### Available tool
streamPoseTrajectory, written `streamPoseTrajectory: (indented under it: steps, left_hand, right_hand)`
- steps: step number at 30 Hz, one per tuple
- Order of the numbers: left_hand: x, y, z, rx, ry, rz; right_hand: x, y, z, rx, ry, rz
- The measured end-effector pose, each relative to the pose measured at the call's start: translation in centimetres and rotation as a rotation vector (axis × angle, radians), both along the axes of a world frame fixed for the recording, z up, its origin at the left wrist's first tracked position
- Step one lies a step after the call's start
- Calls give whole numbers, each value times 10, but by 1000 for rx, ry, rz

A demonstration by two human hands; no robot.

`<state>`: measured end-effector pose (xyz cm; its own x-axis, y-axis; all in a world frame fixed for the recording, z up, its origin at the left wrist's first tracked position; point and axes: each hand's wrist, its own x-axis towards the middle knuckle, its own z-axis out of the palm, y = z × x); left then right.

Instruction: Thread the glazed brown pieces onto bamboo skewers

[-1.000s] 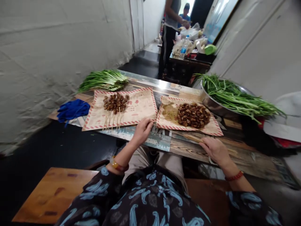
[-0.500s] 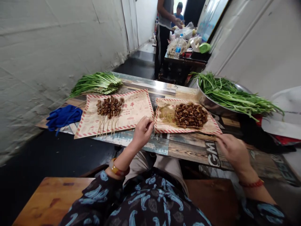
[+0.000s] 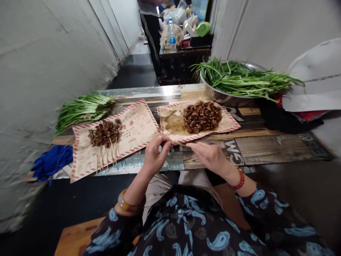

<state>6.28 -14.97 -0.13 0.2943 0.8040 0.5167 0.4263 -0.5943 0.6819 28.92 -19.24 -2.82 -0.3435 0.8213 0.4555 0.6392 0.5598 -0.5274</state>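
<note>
In front of me, a thin wooden skewer point(image 3: 180, 143) spans the short gap between my two hands, just below the right sheet of paper. My left hand point(image 3: 156, 152) pinches it at one end; what else is between those fingers is hidden. Thumb and fingers of my right hand point(image 3: 209, 155) close on its other end. Behind them, a heap of glossy brown pupae point(image 3: 202, 116) lies on a red-and-white-edged paper sheet point(image 3: 229, 122). To the left, several loaded skewers point(image 3: 105, 133) rest on a second such sheet point(image 3: 142, 122), bare sticks toward me.
Green stalks point(image 3: 85, 108) lie at the table's back left, blue gloves point(image 3: 52, 161) at its left edge. A metal basin point(image 3: 218, 94) full of long greens point(image 3: 245, 78) stands back right. Beyond, a person point(image 3: 150, 32) stands by another table with bags and a water bottle point(image 3: 172, 37).
My right hand has come in from the far right to close beside my left hand. The skewer, earlier stretching right from my left hand, now runs between both. The view has shifted rightward and down.
</note>
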Motion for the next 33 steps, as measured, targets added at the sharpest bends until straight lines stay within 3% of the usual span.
streamPoseTrajectory:
  steps: [3, 5, 9, 13, 17, 23, 26, 28, 33]
  left_hand:
    - [6, 20, -3, -105, -20, 63]
    - [18, 39, -6, -79, 55, 55]
    - [53, 78, -10, 63, 331, -15]
    - [78, 100, -11, 183, 537, -46]
    - [86, 107, -15, 270, 669, -74]
    - [89, 108, -23, 279, 688, -41]
    - [86, 108, -25, 220, 562, -117]
    - [81, 109, -23, 88, 342, -160]
    - [65, 111, -10, -533, -470, -172]
  right_hand:
    - [15, 5, -4, -232, 382, -101]
    - [27, 16, -2, -371, 676, -182]
    - [41, 41, 9, -352, 1011, -262]
    - [42, 63, 21, -282, 1027, -246]
    - [39, 86, 32, -269, 993, -171]
    - [26, 120, 45, -259, 915, -68]
    - [23, 126, 43, -276, 947, -62]
    - [25, 125, 40, -302, 972, -64]
    - [27, 115, 34, -385, 984, -37]
